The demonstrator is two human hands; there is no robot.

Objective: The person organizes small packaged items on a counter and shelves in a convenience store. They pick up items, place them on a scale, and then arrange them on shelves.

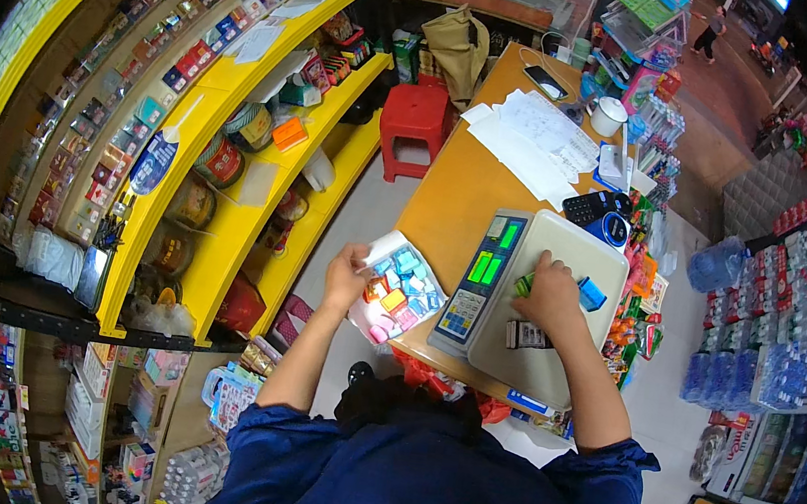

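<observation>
My left hand (347,277) grips the left edge of a white open box (436,280), tilted at the near left corner of the wooden counter. Small blue, orange, yellow and pink packs (400,282) fill it. My right hand (553,293) is over the pale plate (496,361) of a digital scale, fingers bent and partly spread. A small green pack (523,285) shows between its thumb and fingers; whether they grip it is hidden. To the right of that hand lies a blue pack (592,295), and below it a black-and-white pack (525,335). The scale's display (486,267) glows green.
Handwritten papers (530,143), a phone (545,82), a white mug (607,117) and a black keypad device (590,207) are on the counter (428,202). A red plastic stool (413,121) stands beyond its left side. Yellow shelves (236,262) with jars flank the left; bottled drinks (765,319) are stacked right.
</observation>
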